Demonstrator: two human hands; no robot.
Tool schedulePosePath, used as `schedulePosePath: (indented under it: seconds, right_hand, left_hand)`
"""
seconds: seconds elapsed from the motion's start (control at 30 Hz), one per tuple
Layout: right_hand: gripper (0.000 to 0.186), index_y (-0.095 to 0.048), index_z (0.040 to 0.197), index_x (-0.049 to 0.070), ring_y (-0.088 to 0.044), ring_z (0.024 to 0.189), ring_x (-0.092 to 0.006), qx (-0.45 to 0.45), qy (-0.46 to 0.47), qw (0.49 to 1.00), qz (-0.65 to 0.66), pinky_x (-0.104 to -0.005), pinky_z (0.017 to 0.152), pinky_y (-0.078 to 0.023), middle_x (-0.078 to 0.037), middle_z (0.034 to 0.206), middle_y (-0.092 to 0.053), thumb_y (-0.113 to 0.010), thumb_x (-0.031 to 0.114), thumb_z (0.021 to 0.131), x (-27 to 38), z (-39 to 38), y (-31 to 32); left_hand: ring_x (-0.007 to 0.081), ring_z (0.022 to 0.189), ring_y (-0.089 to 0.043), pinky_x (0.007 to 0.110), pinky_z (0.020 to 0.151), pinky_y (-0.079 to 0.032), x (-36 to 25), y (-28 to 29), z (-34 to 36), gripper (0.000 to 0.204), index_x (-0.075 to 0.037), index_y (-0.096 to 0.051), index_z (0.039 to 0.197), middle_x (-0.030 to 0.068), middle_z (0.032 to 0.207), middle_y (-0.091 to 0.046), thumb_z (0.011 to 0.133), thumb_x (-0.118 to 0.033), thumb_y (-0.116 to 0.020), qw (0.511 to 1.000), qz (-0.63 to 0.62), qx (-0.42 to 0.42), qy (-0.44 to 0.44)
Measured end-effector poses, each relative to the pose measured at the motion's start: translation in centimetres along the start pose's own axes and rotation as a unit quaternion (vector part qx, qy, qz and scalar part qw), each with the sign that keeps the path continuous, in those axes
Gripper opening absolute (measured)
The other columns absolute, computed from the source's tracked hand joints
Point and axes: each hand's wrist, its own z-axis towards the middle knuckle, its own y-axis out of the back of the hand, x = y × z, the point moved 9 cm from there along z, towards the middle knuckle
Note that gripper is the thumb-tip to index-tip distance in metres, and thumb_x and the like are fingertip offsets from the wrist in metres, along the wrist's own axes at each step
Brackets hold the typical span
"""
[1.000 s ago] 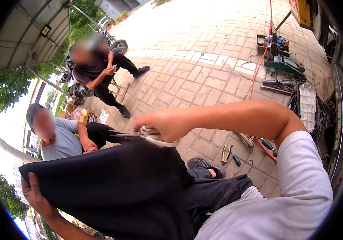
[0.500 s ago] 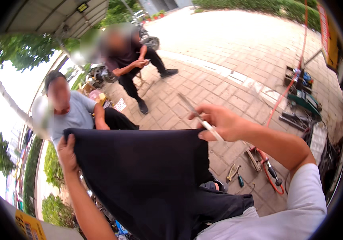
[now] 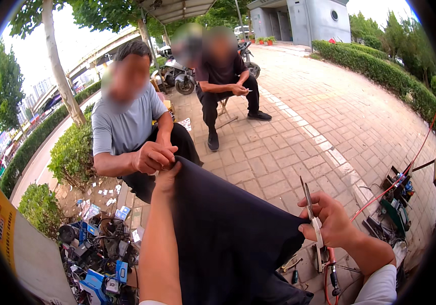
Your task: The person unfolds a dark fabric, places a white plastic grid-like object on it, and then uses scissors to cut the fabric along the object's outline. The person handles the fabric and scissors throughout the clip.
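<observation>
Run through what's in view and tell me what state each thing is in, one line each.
Black cloth: drawn taut between both hands, hanging below
Scissors: held, blades pointing upward; how far open is unclear
Left hand: closed on the cloth's upper corner
Right hand: closed on the scissors, at the cloth's edge
Co-worker's hand: fingers bent, beside the left hand
Screwdriver: lying on the paving
Motorbike: parked upright

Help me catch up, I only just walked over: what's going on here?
The wearer's left hand grips a corner of a dark cloth; their right hand holds scissors and seems to pinch another edge, spreading it between them. A person in a light blue shirt has a hand near that first corner; contact is unclear. Another person sits farther back.
</observation>
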Motion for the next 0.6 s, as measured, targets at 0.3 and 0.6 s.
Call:
schedulePosePath:
  seconds: [0.3,0.6]
  right_hand:
    - [0.049,-0.05,0.118,0.004,-0.06,0.086,-0.0105,0.002,0.064,0.992,-0.109,-0.0257,0.076,-0.049,-0.006,0.088,-0.064,-0.072,-0.002,0.075,0.4,0.7,-1.4]
    - [0.05,-0.05,0.121,0.005,-0.059,0.085,-0.0107,0.007,0.059,0.994,-0.096,-0.0268,0.075,-0.049,-0.006,0.09,-0.066,-0.072,0.003,0.076,0.5,1.1,-2.1]
  left_hand:
    - [0.0095,0.102,-0.05,0.029,0.093,-0.04,5.0,3.6,-0.6,0.05,-0.018,-0.049,0.13,-0.008,0.114,-0.051,0.085,-0.02,-0.073,0.994,-0.073,-0.053,0.058]
    - [0.0095,0.104,-0.046,0.028,0.094,-0.036,4.0,3.3,-0.9,0.052,-0.019,-0.048,0.133,-0.0106,0.116,-0.052,0.086,-0.022,-0.071,0.989,-0.113,-0.073,0.061]
